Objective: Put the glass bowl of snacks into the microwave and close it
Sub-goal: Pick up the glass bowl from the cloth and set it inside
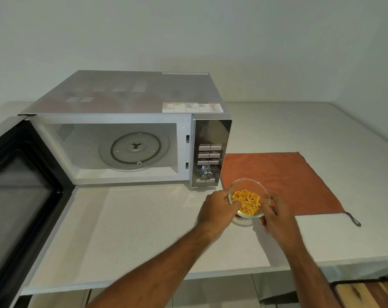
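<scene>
A small glass bowl point(248, 185) filled with orange snack sticks point(247, 202) sits at the front left corner of an orange cloth. My left hand point(217, 207) grips its left rim and my right hand point(277, 216) grips its right side. The bowl looks slightly raised above the counter, with a shadow under it. To the left stands a silver microwave point(130, 96), its door point(22, 185) swung wide open to the left. Its white cavity shows a bare glass turntable point(134, 151).
The orange cloth point(284, 178) lies right of the microwave, with a dark loop at its front right corner. The pale countertop point(133, 230) ends at a front edge near my arms. The control panel point(208, 154) with a knob faces me. A wooden surface point(366, 294) shows at bottom right.
</scene>
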`<state>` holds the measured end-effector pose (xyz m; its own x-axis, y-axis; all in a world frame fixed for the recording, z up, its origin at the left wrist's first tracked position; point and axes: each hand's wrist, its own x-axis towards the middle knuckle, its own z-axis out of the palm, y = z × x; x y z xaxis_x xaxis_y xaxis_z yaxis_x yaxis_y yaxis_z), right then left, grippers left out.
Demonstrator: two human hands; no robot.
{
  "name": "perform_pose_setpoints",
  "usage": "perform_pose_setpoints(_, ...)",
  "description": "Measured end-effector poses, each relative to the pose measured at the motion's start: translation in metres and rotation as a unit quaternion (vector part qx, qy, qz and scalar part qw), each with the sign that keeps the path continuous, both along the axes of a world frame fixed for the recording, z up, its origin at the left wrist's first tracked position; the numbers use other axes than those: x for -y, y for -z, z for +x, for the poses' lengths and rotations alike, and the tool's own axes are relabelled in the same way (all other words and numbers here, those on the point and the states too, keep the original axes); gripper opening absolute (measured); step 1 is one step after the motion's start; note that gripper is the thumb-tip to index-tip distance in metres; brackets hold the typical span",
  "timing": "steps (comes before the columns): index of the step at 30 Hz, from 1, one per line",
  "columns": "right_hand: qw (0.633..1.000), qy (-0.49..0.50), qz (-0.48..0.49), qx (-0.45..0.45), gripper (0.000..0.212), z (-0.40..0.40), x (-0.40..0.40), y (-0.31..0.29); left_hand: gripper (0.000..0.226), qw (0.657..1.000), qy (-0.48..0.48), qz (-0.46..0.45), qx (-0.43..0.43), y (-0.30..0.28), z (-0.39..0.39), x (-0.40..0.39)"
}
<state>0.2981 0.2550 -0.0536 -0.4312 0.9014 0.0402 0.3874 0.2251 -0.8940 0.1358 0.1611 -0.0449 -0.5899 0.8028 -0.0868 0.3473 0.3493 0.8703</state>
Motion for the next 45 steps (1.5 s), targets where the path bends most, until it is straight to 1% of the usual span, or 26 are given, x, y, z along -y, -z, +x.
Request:
perform_pose_setpoints(3, 0.999, -0.020, -0.025, -0.009, 0.009, -0.005, 0.011, -0.003, 0.026, 0.999, -0.031, -0.001, 0.008, 0.004, -0.004, 0.019)
perform_pose_setpoints(8, 0.997, -0.066, -0.043, 0.003, 0.004, -0.025, 0.029, -0.013, 0.042, 0.996, -0.083, 0.013, 0.021, 0.008, -0.019, 0.052)
perform_pose_setpoints(12, 0.993, -0.104, -0.062, -0.004, 0.007, -0.053, 0.052, -0.023, 0.049, 0.989, -0.142, 0.036, 0.034, 0.004, -0.040, 0.082)
perform_pose_setpoints(16, 0.988, -0.134, -0.080, -0.014, 0.014, -0.083, 0.074, -0.033, 0.045, 0.980, -0.177, 0.076, 0.048, 0.000, -0.063, 0.112)
perform_pose_setpoints(19, 0.980, -0.164, -0.114, -0.018, 0.015, -0.110, 0.088, -0.038, 0.045, 0.974, -0.196, 0.102, 0.048, -0.003, -0.083, 0.136)
perform_pose_setpoints(23, 0.966, -0.198, -0.161, -0.041, 0.020, -0.146, 0.105, -0.039, 0.050, 0.966, -0.238, 0.101, 0.026, -0.011, -0.111, 0.162)
perform_pose_setpoints(25, 0.959, -0.208, -0.182, -0.059, 0.020, -0.163, 0.112, -0.038, 0.045, 0.958, -0.267, 0.101, 0.028, -0.017, -0.124, 0.170)
perform_pose_setpoints(28, 0.951, -0.215, -0.202, -0.092, 0.027, -0.187, 0.122, -0.040, 0.024, 0.949, -0.301, 0.094, 0.024, -0.027, -0.144, 0.177)
perform_pose_setpoints(30, 0.948, -0.212, -0.208, -0.112, 0.033, -0.204, 0.128, -0.042, 0.016, 0.947, -0.310, 0.087, 0.004, -0.033, -0.159, 0.179)
perform_pose_setpoints(33, 0.950, -0.196, -0.204, -0.131, 0.036, -0.226, 0.130, -0.048, 0.015, 0.945, -0.313, 0.088, -0.024, -0.044, -0.181, 0.175)
perform_pose_setpoints(36, 0.951, -0.192, -0.198, -0.142, 0.033, -0.245, 0.128, -0.053, 0.018, 0.945, -0.312, 0.084, -0.049, -0.055, -0.202, 0.166)
perform_pose_setpoints(40, 0.947, -0.202, -0.193, -0.157, 0.029, -0.270, 0.121, -0.061, 0.027, 0.940, -0.329, 0.080, -0.047, -0.062, -0.229, 0.153)
perform_pose_setpoints(45, 0.944, -0.211, -0.205, -0.149, 0.022, -0.297, 0.107, -0.065, 0.027, 0.943, -0.319, 0.069, -0.058, -0.061, -0.258, 0.136)
